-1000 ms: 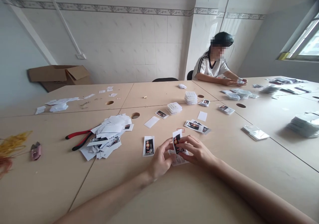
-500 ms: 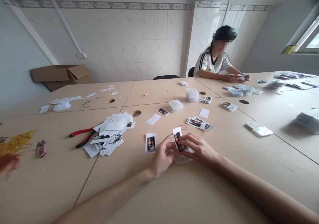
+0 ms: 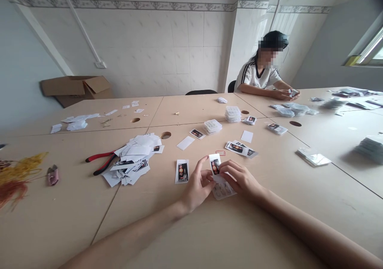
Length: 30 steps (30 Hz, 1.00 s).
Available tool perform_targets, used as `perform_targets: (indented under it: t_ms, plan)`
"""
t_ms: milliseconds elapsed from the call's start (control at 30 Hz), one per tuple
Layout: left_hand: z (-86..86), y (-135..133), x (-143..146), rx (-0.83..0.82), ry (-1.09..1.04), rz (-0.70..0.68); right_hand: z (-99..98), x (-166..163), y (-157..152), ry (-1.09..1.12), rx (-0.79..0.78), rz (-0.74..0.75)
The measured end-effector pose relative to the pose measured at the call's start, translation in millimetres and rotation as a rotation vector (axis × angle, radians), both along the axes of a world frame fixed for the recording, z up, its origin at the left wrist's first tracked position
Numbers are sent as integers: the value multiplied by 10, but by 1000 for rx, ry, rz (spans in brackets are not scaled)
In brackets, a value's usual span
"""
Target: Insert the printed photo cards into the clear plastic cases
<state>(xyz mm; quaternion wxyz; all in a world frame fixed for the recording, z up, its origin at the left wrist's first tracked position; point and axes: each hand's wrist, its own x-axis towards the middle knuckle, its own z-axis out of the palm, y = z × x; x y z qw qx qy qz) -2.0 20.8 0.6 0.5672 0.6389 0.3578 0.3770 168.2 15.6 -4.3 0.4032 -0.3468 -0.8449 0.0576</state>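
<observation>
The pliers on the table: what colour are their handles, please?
Red and black handles, in the head view.

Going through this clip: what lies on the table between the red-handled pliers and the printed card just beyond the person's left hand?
In the head view, a loose heap of white paper slips, some printed, lies between the red-handled pliers and the printed card.

This is a small packing workroom: white-tiled walls (image 3: 179, 50), long pale laminate tables (image 3: 191, 109) with round holes, scattered white printed cards (image 3: 182, 171), stacks of clear plastic packs (image 3: 232, 114), red-handled pliers (image 3: 101, 161), and an open brown cardboard box (image 3: 76, 86).
</observation>
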Motion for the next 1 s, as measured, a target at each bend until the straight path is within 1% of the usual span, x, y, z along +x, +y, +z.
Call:
perform_targets:
  t_ms: [100,200,433,567,733,867,1000]
  plan:
    - [25,-14,-3,1,0,-15,-31,-31,-28,138,-145,-89]
    - [36,-23,-3,1,-14,-36,-70,-33,-37,202,-246,-163]
    - [17,-18,-2,45,2,-38,-97,13,21,306,-296,-195]
    - [19,-15,-12,11,19,-22,-112,45,98,441,-326,-225]
    - [21,0,-31,-14,37,8,-132,79,143,570,-410,-193]
    - [19,5,-40,-35,7,37,-111,79,137,647,-476,-180]
    - [8,12,-38,-75,-40,57,-104,93,168,751,-531,-218]
